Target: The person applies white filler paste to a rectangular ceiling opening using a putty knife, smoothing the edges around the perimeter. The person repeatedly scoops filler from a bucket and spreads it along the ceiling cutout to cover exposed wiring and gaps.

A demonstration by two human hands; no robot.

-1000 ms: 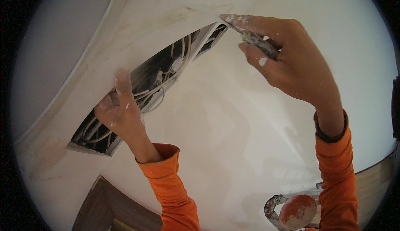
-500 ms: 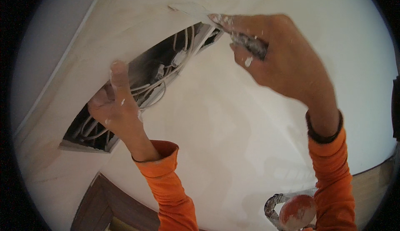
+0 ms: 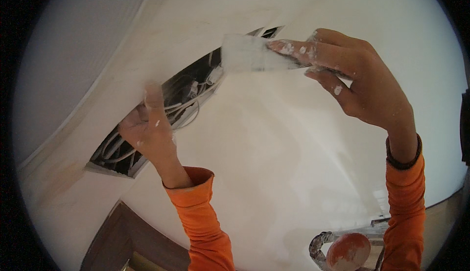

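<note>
My right hand (image 3: 352,70) holds a putty knife (image 3: 242,53) between thumb and fingers, with white smears on its skin. The knife's wide, whitish blade lies across the upper right part of a long opening (image 3: 188,78) in a white plastered surface. Blade and fingers hide most of the handle. My left hand (image 3: 152,126) grips the far edge of the opening, its fingers curled inside and its thumb up on the plaster. Pale cables (image 3: 183,105) and a white connector (image 3: 214,75) show in the dark gap beside it.
A brown wooden frame (image 3: 110,232) stands at the lower left. Near the lower right are a reddish round thing with white smears (image 3: 348,251) and a dark, crusted loop (image 3: 317,246). A grey surface (image 3: 93,31) meets the white plaster at the upper left.
My right hand has moved right and a little down with the putty knife. Its blade has come from beyond the opening to lie across it, flat side showing. My left hand keeps its grip.
</note>
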